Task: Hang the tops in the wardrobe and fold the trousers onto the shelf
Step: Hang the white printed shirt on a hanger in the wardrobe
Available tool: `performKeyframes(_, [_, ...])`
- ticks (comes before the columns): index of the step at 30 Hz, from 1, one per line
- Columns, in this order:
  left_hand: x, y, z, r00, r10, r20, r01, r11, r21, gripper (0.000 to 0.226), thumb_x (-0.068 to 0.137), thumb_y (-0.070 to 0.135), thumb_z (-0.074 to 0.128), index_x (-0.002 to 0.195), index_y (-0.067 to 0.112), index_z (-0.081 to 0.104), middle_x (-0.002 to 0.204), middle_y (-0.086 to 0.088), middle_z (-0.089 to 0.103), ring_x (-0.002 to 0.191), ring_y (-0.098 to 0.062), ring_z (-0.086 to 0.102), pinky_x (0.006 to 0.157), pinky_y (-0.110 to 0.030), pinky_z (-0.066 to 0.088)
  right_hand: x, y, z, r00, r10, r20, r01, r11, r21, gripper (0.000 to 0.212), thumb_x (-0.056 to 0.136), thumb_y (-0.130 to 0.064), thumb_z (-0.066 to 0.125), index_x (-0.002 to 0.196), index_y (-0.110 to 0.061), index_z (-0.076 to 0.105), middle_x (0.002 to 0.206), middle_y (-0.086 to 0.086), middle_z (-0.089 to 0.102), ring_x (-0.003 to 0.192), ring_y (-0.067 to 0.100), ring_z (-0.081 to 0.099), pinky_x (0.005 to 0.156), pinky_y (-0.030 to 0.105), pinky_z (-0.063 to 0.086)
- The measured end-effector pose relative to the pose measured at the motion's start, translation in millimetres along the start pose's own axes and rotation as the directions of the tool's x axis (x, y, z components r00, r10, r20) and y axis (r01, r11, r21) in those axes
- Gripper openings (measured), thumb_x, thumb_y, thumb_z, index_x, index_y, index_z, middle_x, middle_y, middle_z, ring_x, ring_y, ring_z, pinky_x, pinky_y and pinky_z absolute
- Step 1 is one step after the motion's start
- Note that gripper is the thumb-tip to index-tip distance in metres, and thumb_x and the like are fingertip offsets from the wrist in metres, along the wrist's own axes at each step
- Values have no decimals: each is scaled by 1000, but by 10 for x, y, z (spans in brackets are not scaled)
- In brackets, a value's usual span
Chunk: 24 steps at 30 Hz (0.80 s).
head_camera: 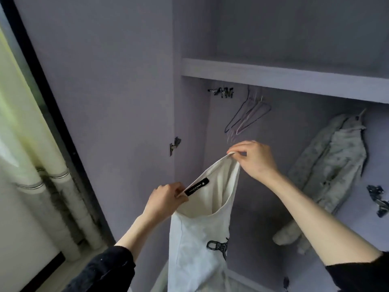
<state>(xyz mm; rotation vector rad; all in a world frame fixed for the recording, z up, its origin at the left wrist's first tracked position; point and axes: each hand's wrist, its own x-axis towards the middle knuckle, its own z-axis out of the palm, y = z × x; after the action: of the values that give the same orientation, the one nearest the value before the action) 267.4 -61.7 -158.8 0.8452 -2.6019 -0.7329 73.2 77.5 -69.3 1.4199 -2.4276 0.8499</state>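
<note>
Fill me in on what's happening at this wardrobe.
A person stands at the open wardrobe, holding a white top up by its neckline: the left hand pinches it beside the black label, the right hand grips the far edge. It is not on a hanger yet. Empty wire hangers hang above; a pale jacket already hangs to the right.

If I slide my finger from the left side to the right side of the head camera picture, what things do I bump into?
Curtain → black door frame → door hinge → left hand → white top → right hand → grey jacket on a hanger → second hinge.
</note>
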Motion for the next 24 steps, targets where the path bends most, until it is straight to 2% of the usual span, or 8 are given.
performKeyframes(2, [80, 29, 82, 993, 86, -75, -75, 987, 139, 11, 90, 29, 56, 97, 25, 64, 88, 6, 65, 88, -21, 60, 71, -29, 33, -57, 146, -10, 997, 72, -7, -73, 995, -62, 19, 89, -21, 58, 91, -30, 75, 105, -15, 69, 104, 13, 58, 95, 35, 38])
performKeyframes(5, [226, 30, 244, 935, 309, -175, -217, 887, 407, 8, 71, 18, 66, 74, 24, 66, 70, 6, 64, 64, -20, 64, 65, -31, 40, -128, 391, -30, 982, 188, -24, -189, 976, -111, 22, 90, -18, 56, 91, -29, 75, 107, -12, 69, 103, 17, 59, 92, 33, 39])
performKeyframes(7, [368, 79, 354, 916, 363, -171, -230, 824, 519, 17, 58, 10, 71, 64, 24, 63, 60, 5, 59, 54, -20, 59, 59, -30, 41, -118, 578, -43, 969, 245, -41, -248, 962, -110, 22, 88, -16, 57, 90, -28, 76, 107, -10, 70, 103, 20, 60, 94, 38, 41])
performKeyframes(10, [574, 186, 497, 909, 385, -159, -222, 772, 596, 14, 56, 9, 63, 63, 21, 61, 59, 3, 57, 53, -22, 57, 62, -32, 33, -71, 811, 16, 960, 278, -41, -281, 952, -123, 21, 88, -14, 58, 92, -25, 76, 107, -7, 70, 102, 22, 61, 94, 40, 43])
performKeyframes(14, [965, 228, 753, 954, 279, -109, -159, 780, 606, 28, 49, 4, 78, 61, 16, 56, 54, -1, 57, 47, -24, 56, 59, -31, 40, 31, 1202, 124, 946, 325, -24, -325, 936, -138, 20, 88, -15, 57, 91, -25, 75, 104, -9, 70, 97, 21, 64, 91, 37, 43])
performKeyframes(18, [1336, 265, 974, 984, 156, -87, -79, 819, 568, 34, 41, 3, 84, 59, 11, 56, 46, -6, 57, 41, -25, 56, 55, -29, 45, 74, 1627, 333, 915, 390, 106, -362, 908, -212, 23, 86, -14, 53, 88, -27, 72, 102, -9, 67, 98, 23, 63, 88, 36, 42])
performKeyframes(21, [1528, 397, 1118, 998, 51, -43, -22, 863, 505, 10, 72, 12, 69, 80, 12, 62, 73, -7, 69, 69, -29, 66, 74, -34, 42, 164, 1904, 448, 886, 415, 204, -358, 895, -265, 25, 88, -18, 50, 97, -29, 70, 109, -8, 68, 102, 22, 62, 91, 35, 43])
performKeyframes(24, [1700, 541, 1221, 997, -67, -41, 77, 931, 358, 17, 90, 24, 47, 97, 17, 62, 98, -5, 69, 96, -29, 62, 86, -34, 37, 254, 2081, 487, 854, 427, 297, -335, 888, -315, 29, 90, -20, 48, 108, -29, 69, 114, -5, 68, 108, 21, 61, 93, 32, 42])
